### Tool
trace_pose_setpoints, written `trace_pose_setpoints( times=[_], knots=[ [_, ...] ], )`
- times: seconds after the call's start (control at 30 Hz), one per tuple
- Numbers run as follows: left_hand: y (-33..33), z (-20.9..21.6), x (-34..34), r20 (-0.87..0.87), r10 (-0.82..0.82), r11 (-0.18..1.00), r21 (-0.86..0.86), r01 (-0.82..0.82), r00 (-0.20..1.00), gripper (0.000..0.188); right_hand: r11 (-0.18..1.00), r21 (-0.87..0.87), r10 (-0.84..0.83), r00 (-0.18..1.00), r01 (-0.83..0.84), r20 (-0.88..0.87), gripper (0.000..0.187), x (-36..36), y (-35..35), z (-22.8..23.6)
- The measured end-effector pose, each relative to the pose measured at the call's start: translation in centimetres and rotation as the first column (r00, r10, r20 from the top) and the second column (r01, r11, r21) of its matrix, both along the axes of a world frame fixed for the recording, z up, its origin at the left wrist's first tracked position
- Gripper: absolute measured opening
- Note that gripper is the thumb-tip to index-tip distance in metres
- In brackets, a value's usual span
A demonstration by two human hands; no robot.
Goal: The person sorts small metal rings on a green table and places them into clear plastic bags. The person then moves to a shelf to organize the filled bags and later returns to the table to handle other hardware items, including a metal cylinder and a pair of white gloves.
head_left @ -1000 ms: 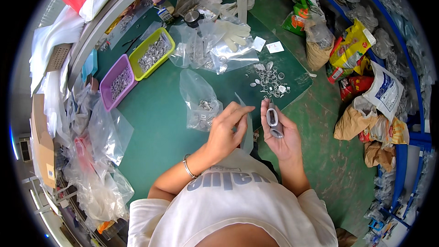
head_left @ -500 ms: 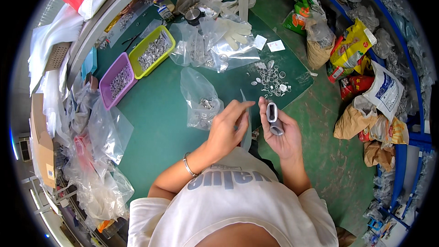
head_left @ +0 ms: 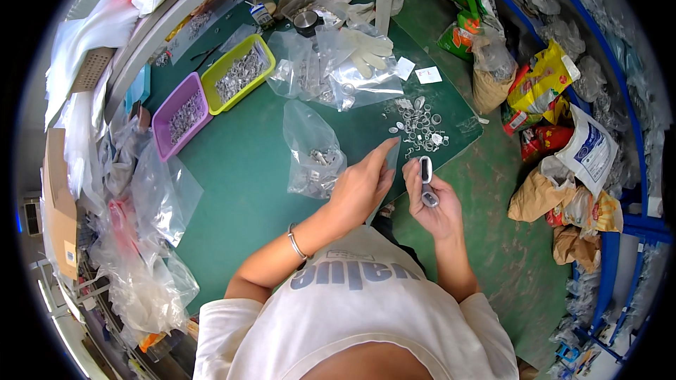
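Observation:
My right hand is closed around a silver, double-ended object with two rounded rims and dark hollows; its exact kind I cannot make out. My left hand has its fingers stretched out over the table's front edge, against an upright piece of clear plastic. Just left of that hand stands a clear bag with small metal parts at its bottom. Beyond both hands, a loose pile of silver rings and small metal pieces lies near the right corner of the green table.
A purple tray and a yellow-green tray of small metal parts sit at the back left. Behind are plastic bags with a white glove and white cards. Full sacks line the right, by blue shelving.
My left hand has straightened, its fingers reaching farther forward beside the clear plastic. The silver object has turned slightly in my right hand. The whole view has shifted a little.

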State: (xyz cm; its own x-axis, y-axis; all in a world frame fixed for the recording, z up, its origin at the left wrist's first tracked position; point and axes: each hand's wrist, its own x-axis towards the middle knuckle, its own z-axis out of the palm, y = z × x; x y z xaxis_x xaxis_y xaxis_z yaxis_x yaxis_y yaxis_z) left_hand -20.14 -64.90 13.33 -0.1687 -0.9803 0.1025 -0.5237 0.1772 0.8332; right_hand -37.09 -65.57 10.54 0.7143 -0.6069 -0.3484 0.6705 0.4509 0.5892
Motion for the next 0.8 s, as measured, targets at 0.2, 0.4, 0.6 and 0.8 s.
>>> trace_pose_setpoints(
  times=[0.2,0.4,0.6,0.8],
  knots=[
    [-0.1,0.2,0.0,-0.036,0.029,0.996,-0.078,-0.032,0.999,0.044,0.999,-0.016,-0.037,0.989,0.035,-0.144,0.022,0.3,-0.1,0.6],
    [1.0,2.1,1.0,-0.055,-0.026,0.981,-0.193,0.015,0.998,0.024,0.971,-0.239,-0.093,0.962,0.030,-0.255,0.026,1.4,0.3,3.2],
    [2.3,5.0,0.9,-0.196,-0.068,0.981,-0.190,0.030,0.978,0.023,0.941,-0.335,-0.126,0.968,0.047,-0.218,0.028,2.5,0.3,5.4],
    [2.1,5.4,0.0,-0.170,-0.083,0.927,-0.375,0.013,0.982,0.049,0.952,-0.284,-0.164,0.975,0.116,-0.149,0.033,3.2,0.2,7.4]
  ],
)
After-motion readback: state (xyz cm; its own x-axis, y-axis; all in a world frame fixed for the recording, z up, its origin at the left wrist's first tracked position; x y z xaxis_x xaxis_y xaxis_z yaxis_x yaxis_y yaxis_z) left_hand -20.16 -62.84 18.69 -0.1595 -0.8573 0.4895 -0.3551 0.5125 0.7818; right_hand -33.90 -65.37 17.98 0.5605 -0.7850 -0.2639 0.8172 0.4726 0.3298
